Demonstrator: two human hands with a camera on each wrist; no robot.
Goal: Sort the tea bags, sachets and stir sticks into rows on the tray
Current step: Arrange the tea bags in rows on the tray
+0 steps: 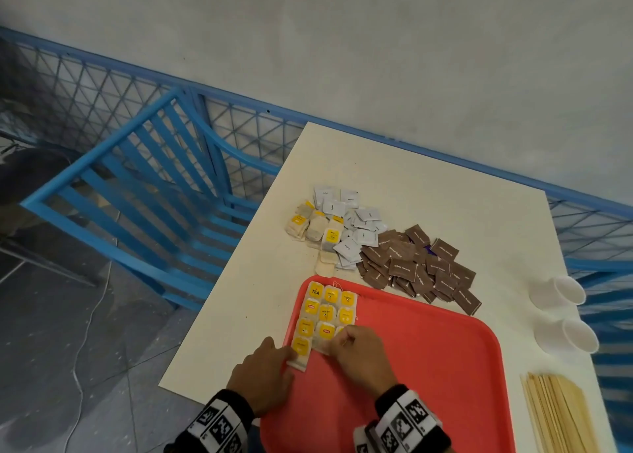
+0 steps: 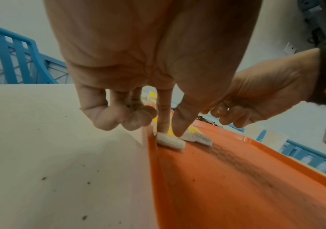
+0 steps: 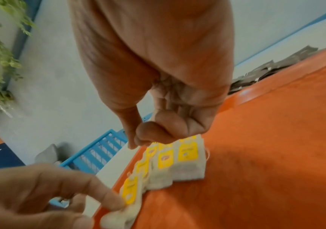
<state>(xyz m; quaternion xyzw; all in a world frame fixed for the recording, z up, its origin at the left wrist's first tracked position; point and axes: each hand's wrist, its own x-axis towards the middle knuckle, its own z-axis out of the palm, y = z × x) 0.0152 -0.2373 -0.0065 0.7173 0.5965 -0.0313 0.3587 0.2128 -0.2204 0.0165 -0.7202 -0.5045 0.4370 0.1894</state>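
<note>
The nearest tea bag (image 1: 300,350) of the left column is pinned between the left hand's (image 1: 265,375) index finger and thumb. A tea bag (image 3: 187,158) is touched by the right hand's (image 1: 363,353) curled fingers. About ten bags are laid in three columns on the red tray (image 1: 428,367). Two white cups (image 1: 565,312) are seen beside it.

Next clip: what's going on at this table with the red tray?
A person is laying tea bags in rows at the far left corner of the red tray. The left hand pinches the nearest tea bag at the tray's left edge; the right hand pinches another beside it. Loose tea bags, white sachets and brown sugar sachets lie heaped on the table, untouched like the stir sticks.
</note>
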